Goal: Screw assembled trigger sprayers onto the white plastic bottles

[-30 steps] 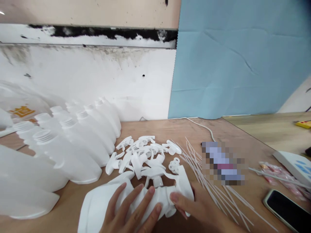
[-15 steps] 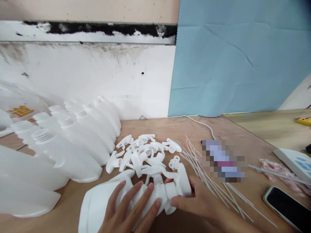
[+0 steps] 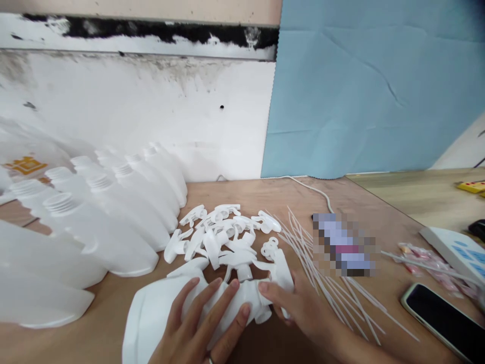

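Note:
A white plastic spray bottle (image 3: pixel 151 308) lies on its side on the table, its neck pointing right. Across its body rests my left hand (image 3: pixel 200 321), fingers curved over it and holding it down. At the neck, my right hand (image 3: pixel 295 303) grips the collar of a white trigger sprayer head (image 3: pixel 280 270), thumb on top; its other fingers are partly hidden behind. Just beyond the bottle is a loose pile of white trigger sprayer heads (image 3: pixel 214 245). A few small white rings (image 3: pixel 270 247) lie beside the sprayer head.
White bottles without heads (image 3: pixel 109 207) stand in rows at the left. Thin white tubes (image 3: pixel 308 258) lie right of the pile. Farther right are a blurred-out phone-like object (image 3: pixel 343 245), a dark-screened phone (image 3: pixel 447 323), pink wrapped packets (image 3: pixel 435 268) and a white device (image 3: pixel 454 253).
My right thumb has moved up onto the collar, and the right fingers have shifted round the sprayer head. My left hand stays on the bottle. The view has tilted slightly.

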A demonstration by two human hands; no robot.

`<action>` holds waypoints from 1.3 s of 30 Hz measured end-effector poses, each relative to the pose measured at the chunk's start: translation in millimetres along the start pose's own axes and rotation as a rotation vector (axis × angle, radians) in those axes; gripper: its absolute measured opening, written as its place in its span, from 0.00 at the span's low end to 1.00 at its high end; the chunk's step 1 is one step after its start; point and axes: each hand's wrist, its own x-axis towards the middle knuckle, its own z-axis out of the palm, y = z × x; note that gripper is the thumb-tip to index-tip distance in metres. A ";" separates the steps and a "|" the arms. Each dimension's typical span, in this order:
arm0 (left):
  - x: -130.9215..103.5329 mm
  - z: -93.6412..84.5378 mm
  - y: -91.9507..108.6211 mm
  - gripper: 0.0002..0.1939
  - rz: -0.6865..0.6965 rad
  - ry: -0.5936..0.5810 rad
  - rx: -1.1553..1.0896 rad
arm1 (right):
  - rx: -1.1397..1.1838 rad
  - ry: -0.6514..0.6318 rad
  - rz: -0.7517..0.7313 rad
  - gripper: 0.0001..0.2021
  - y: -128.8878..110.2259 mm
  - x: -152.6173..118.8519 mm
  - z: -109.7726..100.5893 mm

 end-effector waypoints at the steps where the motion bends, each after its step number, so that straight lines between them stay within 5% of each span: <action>1: 0.0 0.1 0.7 0.22 -0.007 0.001 -0.006 | -0.003 -0.002 0.016 0.22 0.2 0.5 0.6; 12: 2.1 4.2 11.9 0.24 -0.123 -0.006 -0.034 | 0.045 0.076 0.068 0.25 18.8 6.0 1.3; 23: 53.4 -19.3 -4.7 0.42 -0.248 -0.229 -0.229 | 0.085 0.040 -0.019 0.22 22.0 0.0 -3.0; 27: 52.2 -13.9 0.4 0.40 -0.270 -0.187 -0.209 | 0.046 0.022 -0.014 0.23 22.0 -1.4 -4.4; 32: 45.6 -10.3 3.8 0.49 -0.227 -0.198 -0.102 | 0.049 0.000 -0.041 0.27 24.1 -5.0 0.4; 39: 40.2 -6.0 8.7 0.39 -0.225 -0.156 -0.011 | -0.031 0.047 -0.051 0.26 26.5 -9.9 3.0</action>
